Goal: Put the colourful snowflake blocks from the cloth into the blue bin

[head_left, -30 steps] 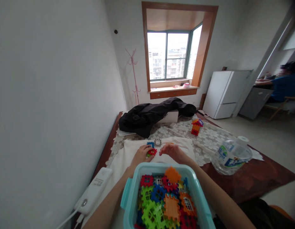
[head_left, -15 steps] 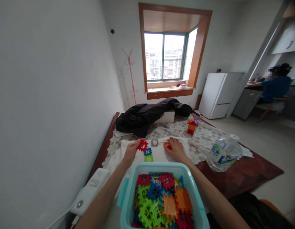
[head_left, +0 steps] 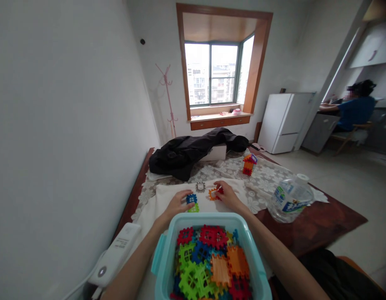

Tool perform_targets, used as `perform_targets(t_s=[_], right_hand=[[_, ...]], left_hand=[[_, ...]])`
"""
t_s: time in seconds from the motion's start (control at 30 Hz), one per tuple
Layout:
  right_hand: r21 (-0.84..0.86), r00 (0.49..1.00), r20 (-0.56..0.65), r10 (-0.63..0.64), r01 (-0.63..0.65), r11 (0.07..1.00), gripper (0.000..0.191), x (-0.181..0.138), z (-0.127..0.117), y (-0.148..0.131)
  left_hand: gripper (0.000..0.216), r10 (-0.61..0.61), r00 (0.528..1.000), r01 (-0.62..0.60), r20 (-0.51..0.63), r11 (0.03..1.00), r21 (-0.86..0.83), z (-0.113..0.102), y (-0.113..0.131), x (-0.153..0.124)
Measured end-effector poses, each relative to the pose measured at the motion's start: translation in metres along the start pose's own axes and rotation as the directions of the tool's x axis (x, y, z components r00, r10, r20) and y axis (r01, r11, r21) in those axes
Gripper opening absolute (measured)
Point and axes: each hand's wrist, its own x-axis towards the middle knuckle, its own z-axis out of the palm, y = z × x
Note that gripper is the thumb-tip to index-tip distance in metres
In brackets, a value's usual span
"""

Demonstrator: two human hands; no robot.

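Blue block (head_left: 190, 198) pinched in left hand (head_left: 177, 205), orange block (head_left: 212, 193) gripped by right hand (head_left: 226, 196), teal bin (head_left: 168, 250) nearer.

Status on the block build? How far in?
Early. Done: a small block house stands farther back on the lace cloth. In hand: left hand rests on joined blue and green blocks; right hand grips orange and red blocks. Left: the teal bin is nearly full of loose blocks.
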Motion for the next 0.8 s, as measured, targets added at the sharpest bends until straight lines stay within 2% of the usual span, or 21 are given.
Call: perform_targets(t_s=[0.1, 0.17, 0.27, 0.4, 0.57, 0.8], right_hand=[[0.139, 1.0, 0.012, 0.029, -0.03, 0.99, 0.025, 0.003, 0.003, -0.005], [0.236, 0.999, 0.017, 0.046, -0.049, 0.97, 0.019, 0.004, 0.004, -0.008], [0.318, 0.998, 0.017, 0.055, -0.058, 0.946, 0.019, 0.005, 0.006, -0.01], [0.175, 1.0, -0.02, -0.016, 0.019, 0.984, 0.012, 0.002, 0.009, -0.007], [0.04, 0.997, 0.057, -0.06, 0.058, 0.998, 0.026, -0.002, 0.012, 0.0], [-0.055, 0.994, 0.053, -0.092, 0.095, 0.994, 0.018, -0.005, 0.014, 0.001]], left_hand=[[0.072, 0.092, 0.991, -0.11, 0.096, 0.971, 0.214, 0.001, -0.008, 0.0], [0.066, 0.105, 0.99, -0.126, 0.09, 0.95, 0.286, 0.001, -0.009, -0.001], [0.057, 0.096, 0.995, -0.102, 0.036, 0.948, 0.302, 0.0, -0.009, -0.002], [0.06, 0.104, 0.994, -0.104, 0.019, 0.926, 0.364, 0.002, -0.013, -0.004], [0.061, 0.048, 0.999, -0.043, 0.001, 0.87, 0.492, 0.006, -0.018, -0.005], [0.058, 0.055, 0.997, -0.029, -0.049, 0.909, 0.417, 0.004, -0.01, -0.006]])
